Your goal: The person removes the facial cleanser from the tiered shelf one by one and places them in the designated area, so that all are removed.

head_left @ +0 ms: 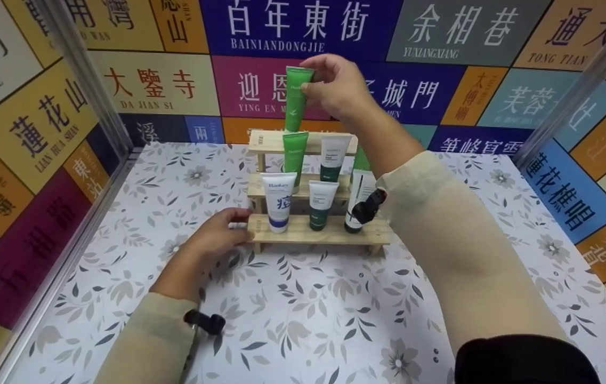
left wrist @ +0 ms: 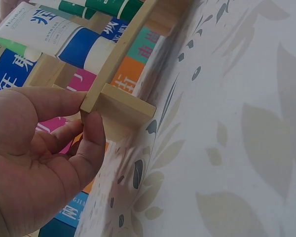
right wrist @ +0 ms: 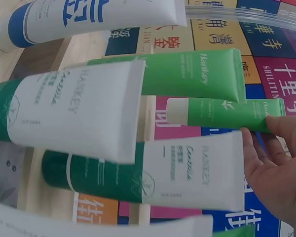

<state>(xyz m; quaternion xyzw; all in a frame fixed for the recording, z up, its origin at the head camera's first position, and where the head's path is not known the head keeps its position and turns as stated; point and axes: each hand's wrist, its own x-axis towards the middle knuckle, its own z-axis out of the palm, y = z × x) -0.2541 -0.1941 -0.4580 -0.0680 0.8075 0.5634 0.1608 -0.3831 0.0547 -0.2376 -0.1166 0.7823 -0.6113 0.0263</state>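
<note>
A small wooden three-step display rack [head_left: 329,236] stands on the table with squeeze tubes upright on its steps. My right hand [head_left: 340,88] pinches a green tube [head_left: 295,101] between thumb and fingers near its flat top end, over the top step. In the right wrist view, the green tube [right wrist: 227,112] shows its white cap pointing toward the rack. My left hand [left wrist: 44,153] grips the left end of the lowest step, thumb and finger on either side of the board. A white tube with a blue cap [head_left: 279,200] stands nearest that hand.
On the middle step stand another green tube [head_left: 295,154] and a white-and-dark-green tube [head_left: 334,157]. The lowest step also holds a smaller white-and-green tube [head_left: 322,205] and a white tube with a dark cap [head_left: 358,200]. Panels with street names [head_left: 164,82] enclose the leaf-patterned table [head_left: 303,309].
</note>
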